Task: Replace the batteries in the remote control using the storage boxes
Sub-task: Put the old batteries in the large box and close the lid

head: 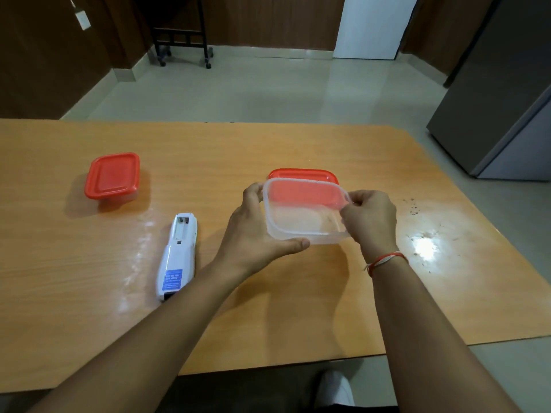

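I hold a clear plastic storage box [304,222] tilted above the wooden table [268,308]. My left hand [253,231] grips its left wall, thumb along the near edge. My right hand [369,219] pinches its right rim. The box looks empty inside. Its red lid [302,174] lies flat on the table just behind it. A white remote control [178,256] lies face down to the left, its battery bay open and empty at the far end. A second box with a red lid [112,175] stands closed at the far left.
Dark crumbs and a glare patch [423,242] mark the table at the right. A grey fridge [501,93] stands right of the table. A black wheeled cart [182,40] is across the floor. My shoe [337,389] shows below the near table edge.
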